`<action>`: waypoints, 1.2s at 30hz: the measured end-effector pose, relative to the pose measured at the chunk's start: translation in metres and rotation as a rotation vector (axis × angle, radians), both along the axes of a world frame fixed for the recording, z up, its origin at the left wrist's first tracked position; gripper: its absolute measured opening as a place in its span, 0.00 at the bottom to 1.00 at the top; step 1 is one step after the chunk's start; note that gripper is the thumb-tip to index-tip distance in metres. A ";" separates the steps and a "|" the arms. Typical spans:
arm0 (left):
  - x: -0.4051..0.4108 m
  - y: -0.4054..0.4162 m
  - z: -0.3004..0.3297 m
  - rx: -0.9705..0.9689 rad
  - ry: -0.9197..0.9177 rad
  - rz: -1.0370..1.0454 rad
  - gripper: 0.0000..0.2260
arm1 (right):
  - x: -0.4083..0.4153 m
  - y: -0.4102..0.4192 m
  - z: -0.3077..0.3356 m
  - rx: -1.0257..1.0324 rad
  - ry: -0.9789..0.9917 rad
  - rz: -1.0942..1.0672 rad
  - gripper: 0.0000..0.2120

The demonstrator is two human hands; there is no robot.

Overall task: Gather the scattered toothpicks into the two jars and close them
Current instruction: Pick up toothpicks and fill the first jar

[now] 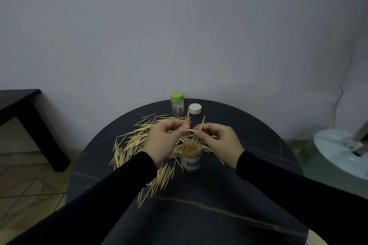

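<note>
Seen from the head camera, 2 bare hands are raised together above a round, dark stone-patterned table, directly over an uncapped clear plastic jar with a white label, already packed with upright toothpicks. The jar is kept close to the person, between the wrists, apparently so that each bundle has only a short drop.

In the left hand, a few pale wooden toothpicks are pinched upright between thumb and fingertips; in the right hand, the grip is pressed on a slanted toothpick, while 1 more is held crosswise between both hands, probably to be squared up with the rest before insertion.

A large share of the scattered toothpicks is left fanned across the table to the left of and behind the jar, with another drift nearer the front edge, so the gathering is judged far from finished.

At the far rim, a second clear jar with a green lid is stood capped with only a few toothpicks inside. Just beside it, a white round cap is seen atop something dark; what lies beneath cannot be told.
</note>
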State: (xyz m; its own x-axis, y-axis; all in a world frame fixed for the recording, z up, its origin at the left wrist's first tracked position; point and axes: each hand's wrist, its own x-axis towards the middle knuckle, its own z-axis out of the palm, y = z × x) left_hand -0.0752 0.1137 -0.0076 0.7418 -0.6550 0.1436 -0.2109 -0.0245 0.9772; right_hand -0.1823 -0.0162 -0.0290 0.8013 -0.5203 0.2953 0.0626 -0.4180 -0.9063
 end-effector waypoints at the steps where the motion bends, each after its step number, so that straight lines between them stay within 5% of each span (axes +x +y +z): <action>1: 0.000 0.000 -0.001 0.015 -0.007 -0.006 0.04 | 0.000 0.000 -0.002 -0.001 0.013 -0.005 0.05; 9: 0.003 0.002 -0.007 0.016 -0.029 -0.006 0.04 | 0.001 -0.004 -0.007 -0.087 0.118 -0.040 0.06; 15: 0.001 0.002 -0.009 0.098 -0.087 -0.030 0.04 | 0.001 -0.006 -0.002 -0.579 0.274 -0.102 0.13; 25: -0.002 0.003 -0.009 0.189 -0.085 -0.062 0.04 | -0.002 -0.016 -0.002 -0.576 0.215 -0.042 0.16; 31: -0.004 0.000 -0.013 0.342 -0.326 -0.109 0.10 | 0.000 -0.009 0.000 -0.447 0.044 -0.073 0.19; 36: -0.001 0.003 -0.011 0.264 -0.476 -0.039 0.09 | 0.002 -0.006 -0.001 -0.422 0.050 -0.091 0.14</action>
State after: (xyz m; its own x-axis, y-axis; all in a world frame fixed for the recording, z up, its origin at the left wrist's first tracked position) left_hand -0.0761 0.1163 -0.0185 0.6096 -0.7399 0.2846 -0.6339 -0.2394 0.7354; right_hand -0.1803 -0.0227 -0.0298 0.7764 -0.4313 0.4595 -0.0310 -0.7544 -0.6557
